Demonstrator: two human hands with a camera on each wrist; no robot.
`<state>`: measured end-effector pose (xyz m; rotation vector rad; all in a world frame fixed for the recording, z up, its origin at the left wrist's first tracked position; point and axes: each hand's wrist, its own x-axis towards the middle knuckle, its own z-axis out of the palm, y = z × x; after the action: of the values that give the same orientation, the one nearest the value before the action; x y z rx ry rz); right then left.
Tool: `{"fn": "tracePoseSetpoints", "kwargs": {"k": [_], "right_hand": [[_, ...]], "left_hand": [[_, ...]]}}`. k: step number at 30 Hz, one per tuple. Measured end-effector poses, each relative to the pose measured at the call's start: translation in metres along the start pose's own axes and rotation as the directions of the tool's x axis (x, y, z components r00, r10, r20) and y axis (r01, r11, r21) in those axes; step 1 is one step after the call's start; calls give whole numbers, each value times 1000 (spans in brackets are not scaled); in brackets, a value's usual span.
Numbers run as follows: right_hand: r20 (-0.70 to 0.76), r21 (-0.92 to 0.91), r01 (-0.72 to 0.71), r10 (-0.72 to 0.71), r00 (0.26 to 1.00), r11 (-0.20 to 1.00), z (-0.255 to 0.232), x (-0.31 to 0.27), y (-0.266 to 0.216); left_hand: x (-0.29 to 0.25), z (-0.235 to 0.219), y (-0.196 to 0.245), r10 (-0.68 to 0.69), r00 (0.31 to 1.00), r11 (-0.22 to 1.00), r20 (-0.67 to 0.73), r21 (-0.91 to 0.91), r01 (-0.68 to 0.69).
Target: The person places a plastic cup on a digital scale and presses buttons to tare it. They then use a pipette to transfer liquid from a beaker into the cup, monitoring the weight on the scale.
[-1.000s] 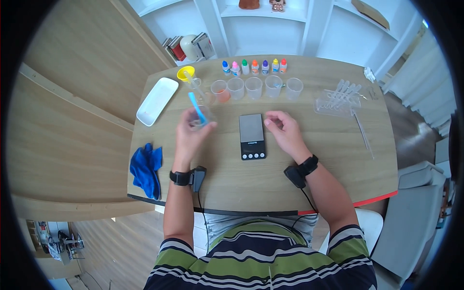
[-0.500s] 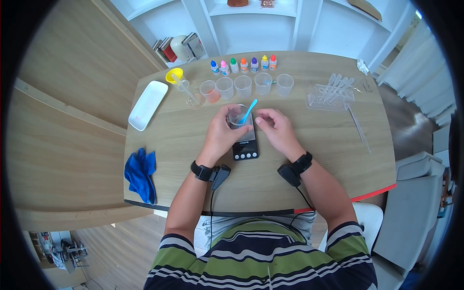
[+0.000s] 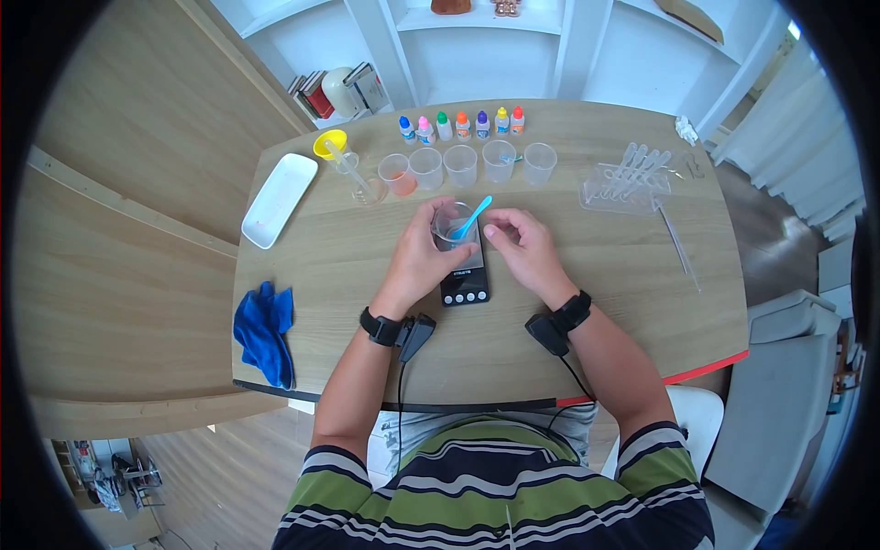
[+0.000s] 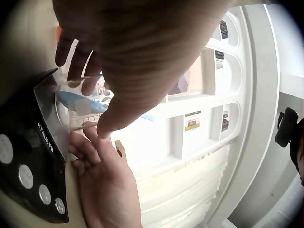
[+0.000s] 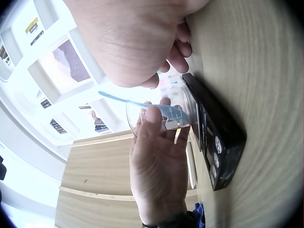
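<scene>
My left hand (image 3: 420, 249) holds a clear beaker (image 3: 444, 220), thumb on the near side and fingers around the far side. A light-blue spoon (image 3: 475, 214) leans inside, its handle rising past the rim. Below is a black digital scale (image 3: 466, 288) with a row of round buttons; in the right wrist view the beaker's base (image 5: 186, 113) is right at the weighing plate. My right hand (image 3: 530, 247) is beside the scale, fingers loosely bent and holding nothing, fingertips close to the beaker's right side.
Several clear cups (image 3: 460, 165) line up behind, one with orange-red liquid (image 3: 401, 182). Dropper bottles (image 3: 463, 126) stand further back. A yellow funnel (image 3: 330, 143), white tray (image 3: 280, 200) and blue cloth (image 3: 264, 330) are left; a clear rack (image 3: 625, 191) with plastic pieces and a thin rod (image 3: 676, 243) are right.
My left hand has carried the beaker and spoon rightward from beside the cups to over the scale, and there it has stayed since half a second ago. My right hand has barely moved.
</scene>
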<state>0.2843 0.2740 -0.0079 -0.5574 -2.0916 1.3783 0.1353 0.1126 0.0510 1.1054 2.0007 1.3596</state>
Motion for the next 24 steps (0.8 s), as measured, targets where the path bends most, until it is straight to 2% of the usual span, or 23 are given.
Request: {"fn": "tracePoseSetpoints", "kwargs": {"k": [2, 3, 5, 6, 8, 9, 10, 11, 12, 14, 15, 17, 24], "right_hand": [[-2, -8, 3, -3, 1000, 1000, -1, 0, -1], [-10, 0, 5, -5, 1000, 1000, -1, 0, -2], [-21, 1, 8, -8, 1000, 1000, 0, 0, -2], [-57, 51, -14, 17, 998, 999, 1, 0, 2], [-90, 88, -33, 41, 995, 996, 0, 0, 0], [-143, 135, -83, 102, 984, 987, -1, 0, -3], [-192, 185, -126, 161, 968, 975, -2, 1, -6], [-192, 173, -118, 151, 970, 978, -4, 1, -5], [-201, 177, -119, 155, 967, 977, -5, 1, -1], [-211, 175, -109, 145, 967, 979, -7, 5, 0], [-165, 158, -138, 164, 972, 978, -8, 4, 0], [-117, 131, -176, 191, 975, 976, -8, 3, -1], [-51, 19, -119, 119, 992, 993, -5, 0, 1]], "left_hand": [[-3, 1, -2, 128, 990, 991, -59, 38, -125], [-3, -2, -6, 132, 990, 991, -60, 35, -130], [-2, -14, -18, 252, 962, 967, -108, -19, -256], [1, -17, -25, 256, 960, 965, -110, -26, -260], [11, -23, -41, 99, 964, 925, -248, -334, -181], [14, -28, -52, 100, 962, 920, -252, -344, -186], [17, -36, -57, -6, 978, 964, -208, -261, -49], [21, -40, -62, -117, 978, 982, -175, -167, 87], [20, -36, -67, -109, 977, 981, -181, -175, 77], [12, -27, -63, -54, 965, 996, -256, -79, 35], [11, -28, -63, -51, 964, 996, -260, -85, 29], [6, -29, -61, -45, 982, 998, -186, -50, 36], [1, -29, -61, -88, 988, 991, -128, -116, 73]]}}
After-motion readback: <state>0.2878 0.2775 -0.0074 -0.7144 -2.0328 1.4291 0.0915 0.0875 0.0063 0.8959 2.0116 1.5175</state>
